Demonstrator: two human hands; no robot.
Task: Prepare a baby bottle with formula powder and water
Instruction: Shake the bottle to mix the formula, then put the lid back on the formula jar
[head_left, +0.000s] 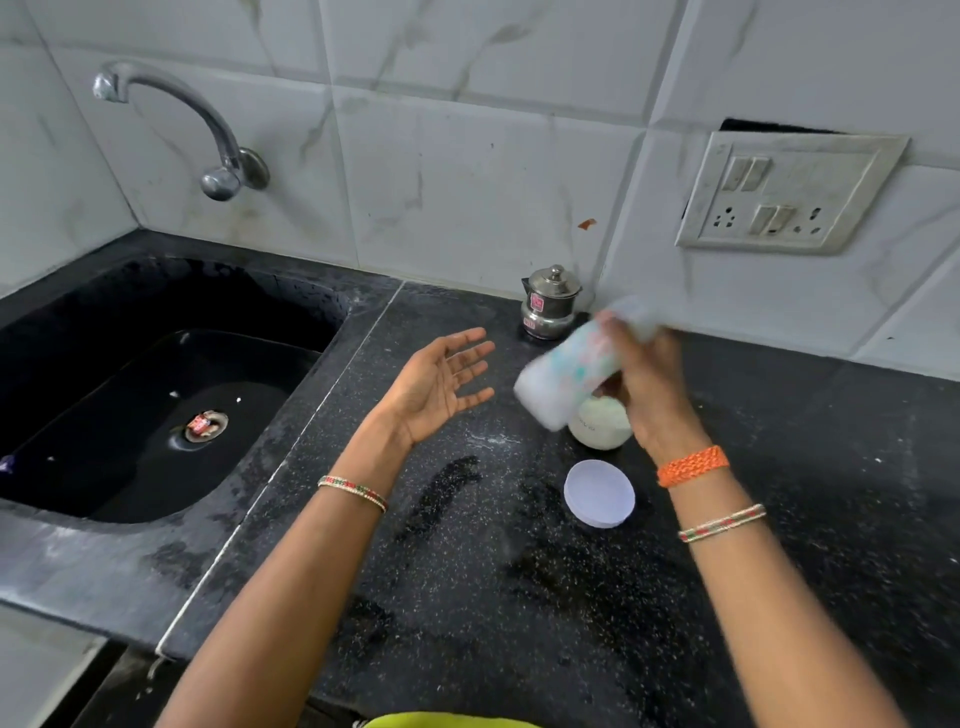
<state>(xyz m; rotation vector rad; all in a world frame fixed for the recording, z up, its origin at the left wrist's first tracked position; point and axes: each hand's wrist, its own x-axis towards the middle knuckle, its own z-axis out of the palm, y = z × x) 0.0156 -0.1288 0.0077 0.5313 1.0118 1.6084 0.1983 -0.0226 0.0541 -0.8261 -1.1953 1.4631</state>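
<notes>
- Shaking seems the step in hand: the baby bottle (574, 366) is blurred and tilted, base toward 8 o'clock, gripped by the right hand (647, 387) above the table (467, 597).
- It looks pale, with pastel prints; whether it is capped I cannot tell.
- The left hand (441, 387), at 9 o'clock from it, is spread, palm up, holding nothing.
- An open formula jar (597, 428) is under the bottle, its lid (599, 493) at 6 o'clock.
- Next, I judge: check for lumps, close the jar.

Left hand (444, 382) palm-up, fingers spread; right hand (649, 387) curled, gripping.
</notes>
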